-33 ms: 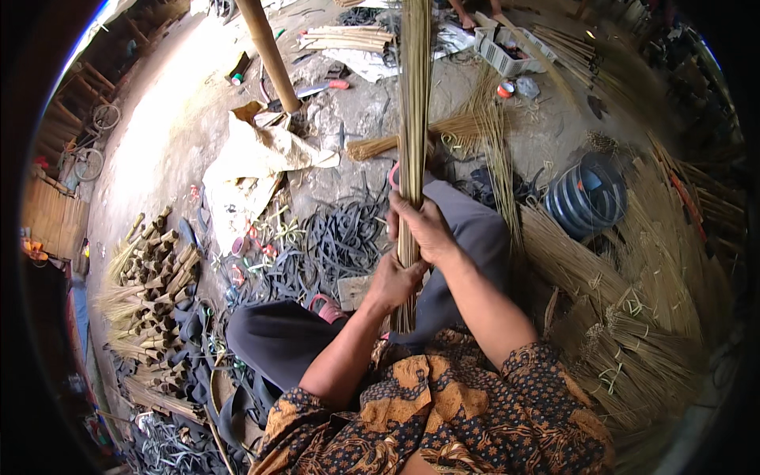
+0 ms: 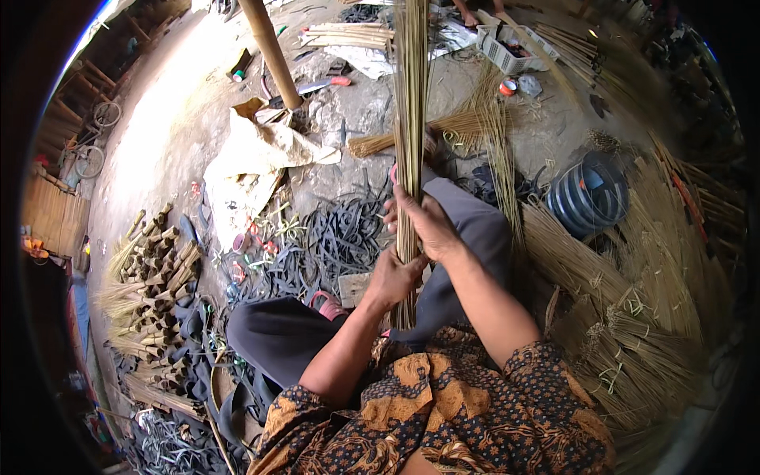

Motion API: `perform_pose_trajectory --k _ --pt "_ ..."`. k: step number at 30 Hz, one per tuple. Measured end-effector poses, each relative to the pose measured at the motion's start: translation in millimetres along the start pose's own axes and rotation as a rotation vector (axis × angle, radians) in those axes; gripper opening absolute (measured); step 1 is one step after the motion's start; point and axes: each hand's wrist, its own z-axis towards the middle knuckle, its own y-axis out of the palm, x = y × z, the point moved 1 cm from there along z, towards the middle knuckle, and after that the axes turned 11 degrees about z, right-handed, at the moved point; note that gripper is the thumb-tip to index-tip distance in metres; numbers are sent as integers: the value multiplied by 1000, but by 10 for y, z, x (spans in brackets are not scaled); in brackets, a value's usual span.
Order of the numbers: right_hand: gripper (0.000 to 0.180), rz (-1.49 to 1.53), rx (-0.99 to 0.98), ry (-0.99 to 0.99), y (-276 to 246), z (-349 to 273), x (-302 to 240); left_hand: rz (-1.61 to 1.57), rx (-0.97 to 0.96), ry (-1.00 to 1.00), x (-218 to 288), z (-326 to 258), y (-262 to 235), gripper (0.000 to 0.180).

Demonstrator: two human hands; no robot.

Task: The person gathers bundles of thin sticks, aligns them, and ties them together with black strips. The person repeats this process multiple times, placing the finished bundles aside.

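A single head-worn fisheye view looks steeply down from above the seated person's lap, close over the forearms that enter from the lower edge. It faces forward across the bare earthen workshop floor (image 2: 166, 134), which fills the upper frame. Straight edges bow near the dark circular rim at every side.

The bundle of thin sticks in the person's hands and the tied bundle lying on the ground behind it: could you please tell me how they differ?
The held bundle stands upright; the tied bundle lies flat on the ground. The held bundle is gripped by the left hand and the right hand; nobody touches the tied bundle. The held bundle looks long and narrow, while the tied bundle fans out at one end. Both are thin, straw-coloured sticks.
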Motion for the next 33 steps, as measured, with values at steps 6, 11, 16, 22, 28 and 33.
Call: perform_pose_trajectory --k 6,11,16,22,28,33 --pt "33 -298 51 -90 -193 -235 105 -171 44 14 83 -15 -158 12" --pt "26 -211 29 -41 -257 -335 179 -141 40 33 93 -11 -155 14" --pt "23 -271 36 -34 -303 -289 199 -87 16 48 44 15 -193 16" --pt "25 -95 71 32 -340 -284 276 -255 21 62 45 -8 -125 19" --pt "27 -113 83 -52 -281 -367 260 -282 30 94 85 -6 -135 20" --pt "24 -40 177 26 -261 -400 309 -175 62 129 74 17 -145 19"
